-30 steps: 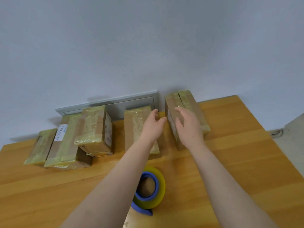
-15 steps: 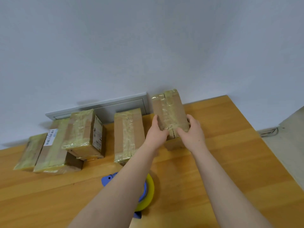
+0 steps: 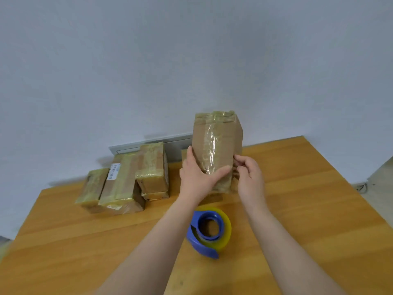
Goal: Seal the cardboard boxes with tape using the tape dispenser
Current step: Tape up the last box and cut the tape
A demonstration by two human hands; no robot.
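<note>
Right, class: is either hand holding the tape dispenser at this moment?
No, the tape dispenser lies on the table, while the left hand and the right hand hold the cardboard box.

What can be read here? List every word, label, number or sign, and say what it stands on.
White sticker on the flat box in the left pile: a barcode and small print, too blurred to read.
Held box and tape dispenser: no writing shows.

Tape dispenser (image 3: 209, 233) before held box (image 3: 217, 150), stacked boxes (image 3: 125, 179) left.
</note>
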